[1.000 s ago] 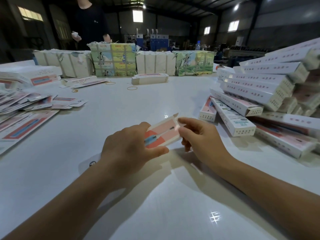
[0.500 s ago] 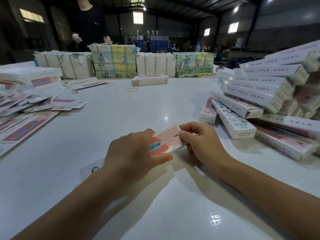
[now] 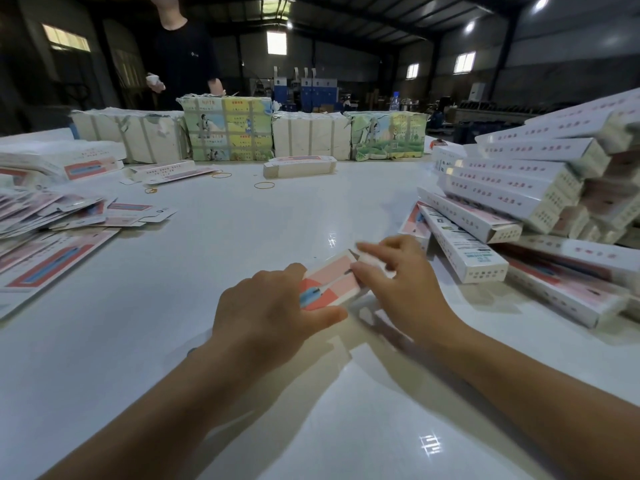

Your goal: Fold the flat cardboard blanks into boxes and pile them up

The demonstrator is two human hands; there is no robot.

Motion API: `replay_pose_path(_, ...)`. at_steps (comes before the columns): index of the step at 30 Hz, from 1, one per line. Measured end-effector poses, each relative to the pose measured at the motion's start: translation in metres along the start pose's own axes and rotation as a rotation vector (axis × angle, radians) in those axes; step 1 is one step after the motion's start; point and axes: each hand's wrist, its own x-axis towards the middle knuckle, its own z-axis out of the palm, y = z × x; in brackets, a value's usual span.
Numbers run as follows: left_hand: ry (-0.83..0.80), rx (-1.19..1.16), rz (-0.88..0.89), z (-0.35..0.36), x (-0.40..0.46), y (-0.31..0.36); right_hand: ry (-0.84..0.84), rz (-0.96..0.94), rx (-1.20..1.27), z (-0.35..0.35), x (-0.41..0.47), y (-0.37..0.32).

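The left hand [image 3: 273, 306] grips the near end of a pink-and-white carton [image 3: 330, 284] low over the middle of the white desk [image 3: 242, 237], thumb along its near edge and fingers curled over the top. The right hand [image 3: 398, 278] pinches the far right end, where a blurred end flap seems to be going in; how far it is tucked cannot be told.

The main risk, as I judge it, sits at that flap. If the left hand squeezes too hard, the thin tube may flatten and the flap could crease or catch on the rim rather than slide in. A loose hold would let the carton twist under the right hand's push.

The pile of folded boxes [image 3: 519, 188] rises just right of the hands, leaning and unevenly stacked, with some boxes slanting down to the desk. Setting another on top carelessly, or brushing it with the right forearm, could bring part of it sliding down.

Flat blanks [image 3: 52, 216] lie fanned at the left, well apart from the hands.
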Motion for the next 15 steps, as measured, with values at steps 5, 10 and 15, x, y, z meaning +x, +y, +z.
replay_pose_path(5, 0.050, -0.041, 0.002, -0.002, -0.001, 0.001, -0.082, 0.466, 0.656, -0.002, 0.008, -0.002)
replay_pose_path(10, 0.004, -0.040, 0.015, 0.002, -0.001, 0.003, -0.248, 0.591, 1.023, 0.000, 0.008, 0.001)
replay_pose_path(15, 0.009, -0.067, 0.032, 0.002, -0.001, 0.002, -0.146, 0.087, 0.383, 0.001, -0.003, 0.001)
